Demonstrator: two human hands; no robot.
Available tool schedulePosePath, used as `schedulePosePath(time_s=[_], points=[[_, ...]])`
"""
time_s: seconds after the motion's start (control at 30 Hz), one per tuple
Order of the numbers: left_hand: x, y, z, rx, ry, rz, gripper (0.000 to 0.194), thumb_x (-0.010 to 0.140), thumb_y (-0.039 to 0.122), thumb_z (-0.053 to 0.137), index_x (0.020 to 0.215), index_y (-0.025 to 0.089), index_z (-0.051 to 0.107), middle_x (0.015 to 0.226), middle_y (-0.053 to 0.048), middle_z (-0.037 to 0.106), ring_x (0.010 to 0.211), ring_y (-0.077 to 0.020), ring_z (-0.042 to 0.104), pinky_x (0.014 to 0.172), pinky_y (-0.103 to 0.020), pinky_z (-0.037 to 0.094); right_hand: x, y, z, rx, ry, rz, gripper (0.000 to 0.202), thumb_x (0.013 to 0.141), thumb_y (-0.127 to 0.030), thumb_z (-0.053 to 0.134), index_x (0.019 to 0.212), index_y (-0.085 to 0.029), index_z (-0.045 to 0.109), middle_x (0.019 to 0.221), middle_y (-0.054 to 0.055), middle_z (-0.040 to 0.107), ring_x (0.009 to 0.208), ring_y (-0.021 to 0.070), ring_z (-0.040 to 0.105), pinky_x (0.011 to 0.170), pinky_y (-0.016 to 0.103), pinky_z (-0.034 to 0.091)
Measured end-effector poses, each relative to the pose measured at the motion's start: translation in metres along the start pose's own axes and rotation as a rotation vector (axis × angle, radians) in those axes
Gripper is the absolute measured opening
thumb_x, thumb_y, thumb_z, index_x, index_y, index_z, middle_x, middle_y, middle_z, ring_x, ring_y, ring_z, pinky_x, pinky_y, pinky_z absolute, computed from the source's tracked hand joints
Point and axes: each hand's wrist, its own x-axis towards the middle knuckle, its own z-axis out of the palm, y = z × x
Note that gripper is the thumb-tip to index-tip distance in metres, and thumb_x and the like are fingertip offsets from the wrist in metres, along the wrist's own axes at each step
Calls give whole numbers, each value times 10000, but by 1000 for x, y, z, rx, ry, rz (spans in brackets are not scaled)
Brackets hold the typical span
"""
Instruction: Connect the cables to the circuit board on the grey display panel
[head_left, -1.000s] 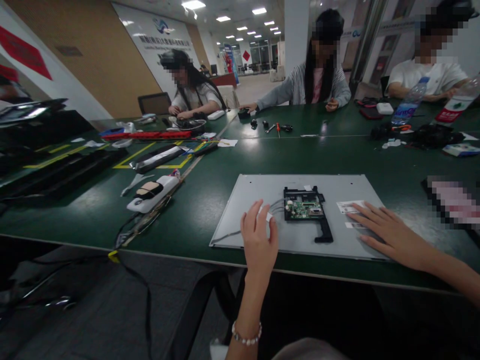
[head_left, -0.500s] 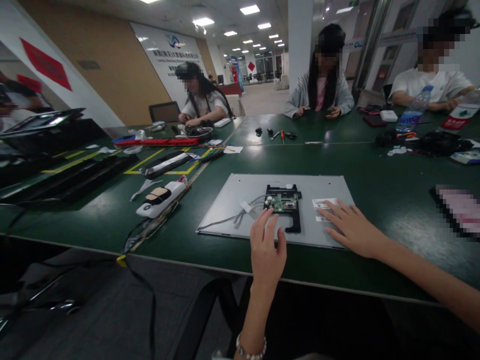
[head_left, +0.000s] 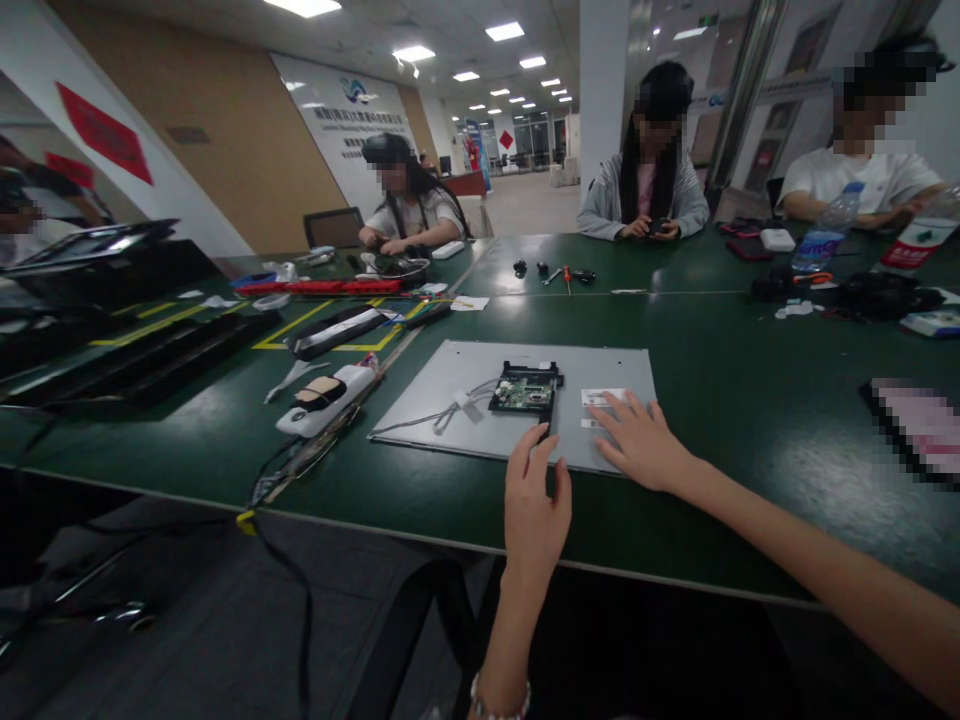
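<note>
A flat grey panel, likely the metal back of a screen, lies on the green table. On it sits a green circuit board in a black frame, with grey cables running off to the left. My right hand rests on the panel's right part with its fingers spread, partly over a white label. At the panel's front edge is my left hand, fingers apart and bent, its fingertips by the lower end of the black frame. Nothing is held in either hand.
Left of the panel lie a white device and black strips. Screwdrivers and small tools lie farther back. A phone-like object is at the right, bottles behind it. Several people sit around the table.
The panel with its board has slid left and slightly away from me, my right hand moving left with it. My left hand has stayed nearly in place.
</note>
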Motion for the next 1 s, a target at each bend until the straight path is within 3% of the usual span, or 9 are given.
schedulePosePath(time_s=[0.23,0.37,0.57,0.67,0.8,1.0], points=[[-1,0,1,-69,-29,-55,270,941,165,476,1187,210,579,1295,-107,592,1258,-223,540,1086,-419,448,19,-21,-2,24,-6,28,602,981,-505,264,1520,-249,340,1616,116,238,1461,399,171,1116,641,169],[12,-10,-3,3,-109,-42,297,936,175,467,1215,201,565,1302,-111,584,1264,-225,532,1101,-419,431,23,-24,1,39,11,33,603,981,-519,257,1518,-257,341,1613,112,246,1461,391,176,1118,639,162],[56,-58,-19,336,-383,100,611,866,296,599,1433,195,393,1543,-135,350,1460,-329,248,1160,-532,300,21,-24,1,59,37,32,604,983,-525,254,1512,-254,356,1607,100,269,1463,373,184,1128,615,164],[74,-82,-20,432,-549,140,666,867,370,606,1463,195,364,1596,-138,248,1481,-356,169,1150,-553,287,21,-24,-1,74,33,29,593,985,-516,259,1506,-256,369,1605,97,276,1465,366,186,1132,608,165],[95,-105,-12,446,-680,164,686,898,467,550,1482,176,341,1572,-163,297,1455,-336,266,1145,-503,305,21,-24,-4,84,18,28,589,983,-515,276,1506,-260,370,1609,89,268,1469,360,177,1140,607,147],[128,-132,4,444,-663,126,706,912,487,510,1498,147,312,1553,-190,322,1402,-318,376,1128,-442,332,22,-21,-5,105,-16,17,617,985,-551,237,1522,-263,334,1622,88,230,1477,355,155,1144,607,144]])
